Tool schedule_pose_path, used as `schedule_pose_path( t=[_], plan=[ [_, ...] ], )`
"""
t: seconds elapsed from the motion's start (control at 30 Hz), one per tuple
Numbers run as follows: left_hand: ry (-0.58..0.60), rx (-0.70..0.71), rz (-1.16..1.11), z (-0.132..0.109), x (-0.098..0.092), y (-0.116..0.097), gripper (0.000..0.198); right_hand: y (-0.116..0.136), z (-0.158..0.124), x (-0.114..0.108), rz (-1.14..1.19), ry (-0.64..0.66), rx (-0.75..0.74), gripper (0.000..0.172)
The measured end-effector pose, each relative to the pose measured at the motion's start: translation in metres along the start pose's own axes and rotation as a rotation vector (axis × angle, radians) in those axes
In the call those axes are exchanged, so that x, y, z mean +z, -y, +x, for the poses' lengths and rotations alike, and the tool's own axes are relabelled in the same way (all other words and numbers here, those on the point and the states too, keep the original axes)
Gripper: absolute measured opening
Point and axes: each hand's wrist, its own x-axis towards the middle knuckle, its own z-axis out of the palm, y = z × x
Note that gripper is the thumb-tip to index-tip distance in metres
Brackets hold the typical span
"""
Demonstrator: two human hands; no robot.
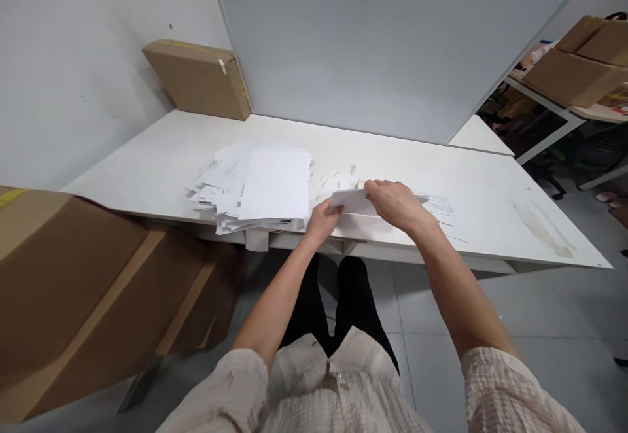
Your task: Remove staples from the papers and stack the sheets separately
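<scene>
Both my hands hold a folded white sheet of paper [352,201] near the front edge of the white table [490,178]. My left hand [322,218] pinches its left end, fingers closed on it. My right hand [395,204] lies curled over its top and right side. A printed sheet [441,209] lies flat on the table just right of my right hand. A messy pile of white papers [260,188] sits to the left of my left hand, partly overhanging the table edge.
A flat cardboard box [201,78] leans against the wall at the table's back left. A large cardboard box [83,289] stands on the floor to my left. A grey partition [383,40] rises behind the table. More boxes [583,60] sit on a shelf at far right.
</scene>
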Motion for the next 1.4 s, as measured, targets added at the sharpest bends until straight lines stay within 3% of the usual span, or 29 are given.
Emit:
schedule_pose_path(
  t=[0.3,0.6,0.73,0.83,0.9,1.07,1.13,1.23,1.4],
  plan=[
    [0.09,-0.096,-0.115,0.004,-0.003,0.009,0.034,0.002,0.002,-0.001,-0.006,0.04,-0.02,0.016],
    [0.098,-0.051,-0.138,0.005,-0.004,0.007,0.026,-0.002,-0.003,-0.004,0.048,-0.006,-0.001,0.017],
    [0.145,-0.032,-0.191,0.001,-0.008,-0.004,0.027,-0.008,-0.019,-0.014,0.168,-0.009,0.045,0.018],
    [0.18,-0.06,-0.225,-0.004,-0.014,-0.014,0.029,-0.02,-0.041,-0.012,0.398,-0.011,0.127,0.021],
    [0.236,-0.104,-0.242,-0.008,-0.017,-0.02,0.03,-0.029,-0.057,0.0,0.611,-0.03,0.217,0.025],
    [0.379,-0.317,-0.209,-0.008,-0.014,-0.022,0.024,-0.029,-0.09,0.059,1.137,-0.061,0.418,0.069],
    [0.396,-0.34,-0.121,-0.004,-0.011,-0.021,0.02,-0.022,-0.097,0.082,1.31,-0.091,0.456,0.067],
    [0.379,-0.268,0.072,0.003,-0.004,-0.019,0.017,-0.012,-0.1,0.106,1.445,-0.118,0.556,0.047],
    [0.274,-0.136,0.289,0.012,0.004,-0.016,0.033,-0.011,-0.096,0.12,1.509,-0.13,0.73,0.045]
  ],
)
